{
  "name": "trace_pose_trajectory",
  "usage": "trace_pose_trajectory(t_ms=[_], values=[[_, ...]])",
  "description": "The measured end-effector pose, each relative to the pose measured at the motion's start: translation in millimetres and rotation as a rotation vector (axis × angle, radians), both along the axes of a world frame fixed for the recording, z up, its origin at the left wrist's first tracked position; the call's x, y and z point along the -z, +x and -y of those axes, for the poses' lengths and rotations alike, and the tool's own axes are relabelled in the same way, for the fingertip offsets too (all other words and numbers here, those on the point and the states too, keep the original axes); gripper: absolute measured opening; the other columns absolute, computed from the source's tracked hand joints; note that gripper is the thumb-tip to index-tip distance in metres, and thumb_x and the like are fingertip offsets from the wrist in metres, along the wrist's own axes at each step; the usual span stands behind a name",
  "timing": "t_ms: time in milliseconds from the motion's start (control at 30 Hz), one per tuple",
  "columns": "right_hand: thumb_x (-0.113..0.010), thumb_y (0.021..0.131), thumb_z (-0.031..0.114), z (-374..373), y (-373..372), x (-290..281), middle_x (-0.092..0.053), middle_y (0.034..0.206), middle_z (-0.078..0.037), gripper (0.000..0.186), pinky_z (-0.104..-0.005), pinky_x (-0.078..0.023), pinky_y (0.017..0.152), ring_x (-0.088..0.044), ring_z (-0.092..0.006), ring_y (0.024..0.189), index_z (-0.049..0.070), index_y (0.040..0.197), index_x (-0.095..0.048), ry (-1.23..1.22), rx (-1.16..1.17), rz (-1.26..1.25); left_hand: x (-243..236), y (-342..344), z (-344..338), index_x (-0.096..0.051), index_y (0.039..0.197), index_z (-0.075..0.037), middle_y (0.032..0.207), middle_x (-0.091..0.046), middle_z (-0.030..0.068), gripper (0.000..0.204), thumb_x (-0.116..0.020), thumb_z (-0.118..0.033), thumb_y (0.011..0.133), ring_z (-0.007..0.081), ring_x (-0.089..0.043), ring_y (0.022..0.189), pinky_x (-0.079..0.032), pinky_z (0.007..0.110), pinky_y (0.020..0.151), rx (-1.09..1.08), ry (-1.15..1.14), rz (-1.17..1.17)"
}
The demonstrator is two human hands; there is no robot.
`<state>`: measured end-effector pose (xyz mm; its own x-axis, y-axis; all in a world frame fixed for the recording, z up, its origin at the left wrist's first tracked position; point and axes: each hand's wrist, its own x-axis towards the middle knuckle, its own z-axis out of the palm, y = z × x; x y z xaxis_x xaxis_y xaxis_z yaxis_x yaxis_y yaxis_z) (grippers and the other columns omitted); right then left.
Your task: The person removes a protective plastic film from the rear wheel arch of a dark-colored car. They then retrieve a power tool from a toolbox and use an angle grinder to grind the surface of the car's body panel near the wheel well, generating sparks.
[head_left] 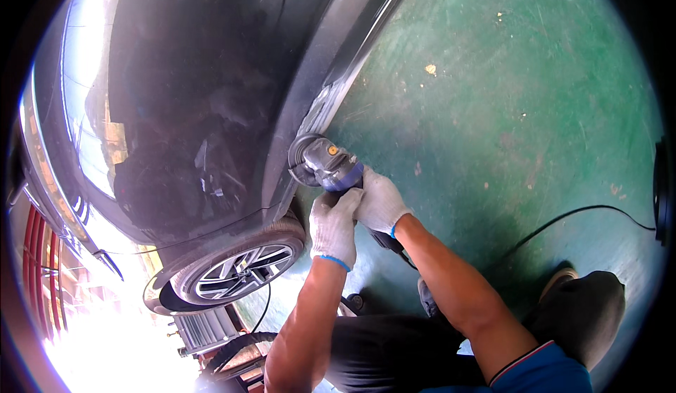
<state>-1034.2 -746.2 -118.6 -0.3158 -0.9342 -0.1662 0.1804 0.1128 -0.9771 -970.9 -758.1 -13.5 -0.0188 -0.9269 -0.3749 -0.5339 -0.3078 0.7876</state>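
Observation:
Both my hands wear white knit gloves with blue cuffs and are closed around an angle grinder [339, 171]. My left hand [334, 227] grips it just behind the head, its fingers partly hidden. Beside it, my right hand [382, 204] wraps the body from the right. The grinder's round disc and guard [301, 159] sit at the lower edge of a dark grey car [211, 97], just ahead of the wheel. Whether the disc touches the metal cannot be made out. Along the car's sill, a strip [320, 113] looks scraped and pale.
A car wheel [243, 270] with a multi-spoke rim stands left of my hands. Green floor [493, 97] with small flakes of debris stretches to the right. A black cable [577, 211] runs across it toward a dark object at the right rim. My bent knees are below.

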Motion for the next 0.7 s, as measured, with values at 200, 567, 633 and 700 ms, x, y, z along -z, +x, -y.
trace_pose_trajectory(t_ms=[200,567,633,700], values=[[-0.076,0.073,0.031,-0.5,0.9,-7.8,-0.071,0.101,-0.027,0.056,-0.0495,-0.054,0.087,-0.068,-0.0451,0.098,0.0,0.117,-0.058,0.054,-0.083,-0.076,-6.2,1.2,-3.3,-0.068,0.102,0.001,0.084,-0.062,0.0017,0.028,-0.074,-0.019,0.084,0.0102,-0.052,0.072,-0.04,0.029,0.062,-0.054,0.0,-0.027],[-0.076,0.073,0.03,0.2,6.7,-0.7,-0.071,0.103,-0.026,0.056,-0.0488,-0.054,0.089,-0.068,-0.045,0.1,0.004,0.119,-0.059,0.011,-0.02,0.026,-7.4,7.4,1.2,-0.062,0.123,-0.004,0.113,-0.065,0.0064,0.044,-0.074,-0.024,0.085,0.0199,-0.059,0.104,-0.045,0.038,0.088,0.042,0.07,0.066],[-0.076,0.073,0.028,-0.5,4.4,-0.9,-0.071,0.103,-0.027,0.054,-0.0488,-0.054,0.089,-0.068,-0.0451,0.1,0.004,0.119,-0.059,0.027,-0.052,0.023,-4.1,11.3,2.1,-0.062,0.124,-0.003,0.112,-0.065,0.0066,0.045,-0.074,-0.024,0.085,0.0191,-0.059,0.103,-0.045,0.038,0.088,0.014,0.1,0.091],[-0.075,0.074,0.026,-3.3,-0.6,-2.9,-0.071,0.103,-0.027,0.052,-0.0488,-0.054,0.089,-0.068,-0.0453,0.1,0.003,0.118,-0.059,0.053,-0.106,-0.019,-0.3,10.2,3.9,-0.062,0.123,-0.003,0.11,-0.066,0.0063,0.045,-0.074,-0.024,0.085,0.0179,-0.059,0.1,-0.045,0.038,0.087,-0.016,0.124,0.086]])
